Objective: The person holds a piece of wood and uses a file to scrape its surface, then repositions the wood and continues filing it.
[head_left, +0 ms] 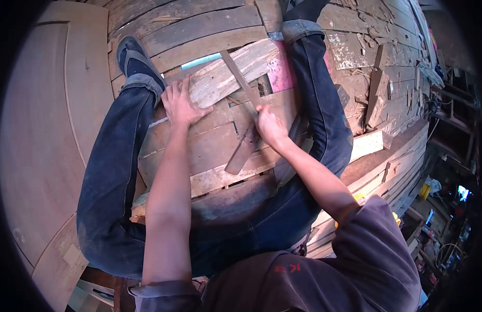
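The board point(231, 73) lies aslant on the plank floor point(220, 23), between the person's legs. The left hand point(181, 104) is spread at the board's left end, thumb held away from the fingers; its palm is turned from view, so how firmly it presses cannot be told. The right hand point(271, 126), just off the board's near side, is curled into a fist around the strip point(239, 76), which runs across the board to its far edge. Whether the strip is a blade or thin wood is hard to make out, and the grip covers its near end. On the board's near side a brown slat point(241, 155) shows beside the fist; whether it joins the strip is hidden.

Past the board's left end is the sandalled left foot point(133, 57); the other foot, beyond its right end, is cut off by the top edge. A turquoise piece point(200, 61) peeks out along the board's far side, partly covered. A pink sheet point(281, 67) at its right end runs up to the right leg point(324, 93), which hides part of it. Well right of the board lie wood scraps point(375, 99); farther right, dark clutter point(441, 234) is too dim to sort out
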A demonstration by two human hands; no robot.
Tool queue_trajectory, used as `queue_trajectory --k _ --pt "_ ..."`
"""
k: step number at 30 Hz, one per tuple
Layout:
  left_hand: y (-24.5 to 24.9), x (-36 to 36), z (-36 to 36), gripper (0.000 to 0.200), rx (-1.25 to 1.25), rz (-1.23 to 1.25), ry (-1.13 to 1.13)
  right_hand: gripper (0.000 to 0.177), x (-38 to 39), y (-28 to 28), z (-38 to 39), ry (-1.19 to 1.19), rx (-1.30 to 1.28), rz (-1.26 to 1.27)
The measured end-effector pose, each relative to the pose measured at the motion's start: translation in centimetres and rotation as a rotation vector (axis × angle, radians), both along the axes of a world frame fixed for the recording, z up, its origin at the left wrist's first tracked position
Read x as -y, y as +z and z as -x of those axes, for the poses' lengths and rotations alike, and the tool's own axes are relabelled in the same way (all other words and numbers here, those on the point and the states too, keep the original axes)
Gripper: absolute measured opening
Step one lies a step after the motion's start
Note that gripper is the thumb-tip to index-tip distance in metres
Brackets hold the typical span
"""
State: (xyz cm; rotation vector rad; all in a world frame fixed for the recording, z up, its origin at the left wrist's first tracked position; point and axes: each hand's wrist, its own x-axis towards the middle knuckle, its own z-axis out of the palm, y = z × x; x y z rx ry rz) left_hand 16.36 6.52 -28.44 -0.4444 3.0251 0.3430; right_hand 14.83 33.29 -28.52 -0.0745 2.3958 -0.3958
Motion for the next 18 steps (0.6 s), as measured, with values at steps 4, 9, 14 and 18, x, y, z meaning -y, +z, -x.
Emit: queue_trajectory --k 4,9,14,18 --pt "0.3 -0.1 0.2 0.116 0.019 -0.035 0.011 0.038 5.1 -1.3 3.5 -0.082 -0.125 0.102" --pt "-0.3 -0.1 0.0 0.116 -0.002 0.006 0.001 0.034 0.8 1.4 0.5 0.044 -0.075 0.011" --pt "-0.1 -0.1 -0.3 0.114 0.002 -0.011 0.0 0.032 1.0 0.1 0.6 0.05 -0.079 -0.012" --pt "-0.1 0.1 0.0 0.113 -0.012 -0.005 0.005 0.036 5.7 -0.6 4.4 -0.092 -0.062 0.024"
